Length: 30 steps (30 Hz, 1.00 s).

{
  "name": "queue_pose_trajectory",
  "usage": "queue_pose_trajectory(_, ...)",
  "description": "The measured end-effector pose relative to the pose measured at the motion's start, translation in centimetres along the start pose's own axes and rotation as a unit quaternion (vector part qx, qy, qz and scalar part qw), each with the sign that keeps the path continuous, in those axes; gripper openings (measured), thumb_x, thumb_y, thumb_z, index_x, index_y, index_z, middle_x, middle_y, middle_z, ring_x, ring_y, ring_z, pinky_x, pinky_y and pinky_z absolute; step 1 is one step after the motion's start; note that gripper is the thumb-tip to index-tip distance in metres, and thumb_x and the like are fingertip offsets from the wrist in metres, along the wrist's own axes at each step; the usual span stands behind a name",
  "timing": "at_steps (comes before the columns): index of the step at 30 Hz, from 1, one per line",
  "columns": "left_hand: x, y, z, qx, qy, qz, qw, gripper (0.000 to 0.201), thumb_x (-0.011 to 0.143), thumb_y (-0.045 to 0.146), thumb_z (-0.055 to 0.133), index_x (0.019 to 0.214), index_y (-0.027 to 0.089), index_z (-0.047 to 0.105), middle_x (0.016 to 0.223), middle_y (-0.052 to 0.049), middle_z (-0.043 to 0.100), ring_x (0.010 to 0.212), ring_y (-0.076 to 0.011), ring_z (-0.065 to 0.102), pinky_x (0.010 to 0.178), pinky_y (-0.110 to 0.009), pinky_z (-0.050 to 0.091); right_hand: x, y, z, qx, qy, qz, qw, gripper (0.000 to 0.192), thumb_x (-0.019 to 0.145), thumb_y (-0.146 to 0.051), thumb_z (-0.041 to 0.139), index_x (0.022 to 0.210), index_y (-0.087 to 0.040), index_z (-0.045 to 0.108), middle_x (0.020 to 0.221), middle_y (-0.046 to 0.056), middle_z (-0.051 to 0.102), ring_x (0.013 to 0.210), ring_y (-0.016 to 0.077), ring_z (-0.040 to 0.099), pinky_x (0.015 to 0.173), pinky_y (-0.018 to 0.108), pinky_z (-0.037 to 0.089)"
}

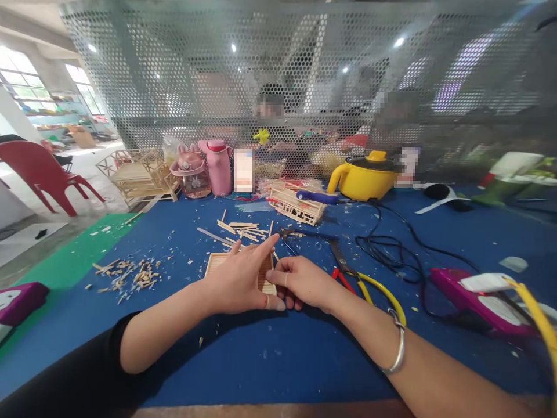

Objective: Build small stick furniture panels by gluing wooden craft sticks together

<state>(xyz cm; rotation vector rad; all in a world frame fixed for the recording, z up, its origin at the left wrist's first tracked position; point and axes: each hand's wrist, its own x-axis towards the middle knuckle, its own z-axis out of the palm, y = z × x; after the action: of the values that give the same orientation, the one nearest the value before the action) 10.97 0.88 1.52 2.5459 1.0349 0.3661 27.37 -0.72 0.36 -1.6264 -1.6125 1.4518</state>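
Observation:
A small panel of pale wooden sticks with a raised rim (pixel 213 264) lies on the blue table. My left hand (pixel 239 278) spans its right part, with the thumb at the near edge and the index finger stretched towards the far side. At the panel's right end, my right hand (pixel 300 281) has its fingers curled and its thumb pressed near the edge. Whatever sits between those right fingertips is hidden. Loose sticks (pixel 246 229) lie just beyond the panel. Pliers with a red and a yellow handle (pixel 365 287) rest right of my right hand.
Short stick offcuts (pixel 130 273) lie at left. Behind stand a stick model (pixel 139 174), pink bottle (pixel 219 168), phone (pixel 243 171), another stick structure (pixel 296 200) and yellow pot (pixel 365 177). Black cable (pixel 391 249) and a purple device (pixel 474 299) lie right. People sit beyond the mesh screen.

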Motion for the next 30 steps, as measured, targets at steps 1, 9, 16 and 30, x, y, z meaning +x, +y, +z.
queue_pose_trajectory(1,0.0,0.0,0.1,-0.001,0.003,-0.002,1.0,0.104,0.066,0.063,0.061,0.145,0.021,0.009,0.139,-0.013,0.046,0.129,-0.0314,0.039,0.108,-0.06,0.012,-0.1,0.0,0.0,0.0,0.0,-0.002,1.0,0.023,0.082,-0.028,0.054,0.063,-0.018,0.046,0.045,-0.006,0.053,0.032,0.0057,0.047,0.031,0.016,0.036)
queue_pose_trajectory(9,0.0,-0.1,0.3,-0.02,0.003,0.005,1.0,0.098,0.068,0.061,0.061,0.144,0.025,0.011,0.136,-0.011,0.049,0.126,-0.0305,0.044,0.109,-0.059,0.011,-0.2,-0.1,-0.6,-0.019,-0.008,-0.007,1.0,0.032,0.082,-0.043,0.055,0.064,-0.018,0.047,0.047,-0.004,0.055,0.034,0.006,0.049,0.033,0.017,0.039)
queue_pose_trajectory(16,0.0,-0.3,0.3,-0.002,0.008,0.005,1.0,0.1,0.066,0.065,0.06,0.143,0.023,0.014,0.136,-0.012,0.049,0.125,-0.0314,0.044,0.109,-0.058,0.013,0.0,0.1,-1.6,-0.058,0.03,-0.041,0.997,0.04,0.081,-0.05,0.054,0.06,-0.017,0.048,0.051,-0.001,0.057,0.036,0.0068,0.05,0.033,0.017,0.037)
queue_pose_trajectory(30,-0.1,-0.3,0.4,0.007,0.006,0.007,1.0,0.103,0.066,0.065,0.06,0.144,0.023,0.007,0.141,-0.015,0.043,0.13,-0.0314,0.038,0.109,-0.058,0.011,2.3,0.6,-1.5,-0.087,0.136,-0.109,0.981,0.014,0.081,-0.028,0.05,0.074,-0.018,0.056,0.054,-0.004,0.054,0.04,0.0072,0.05,0.04,0.017,0.037)
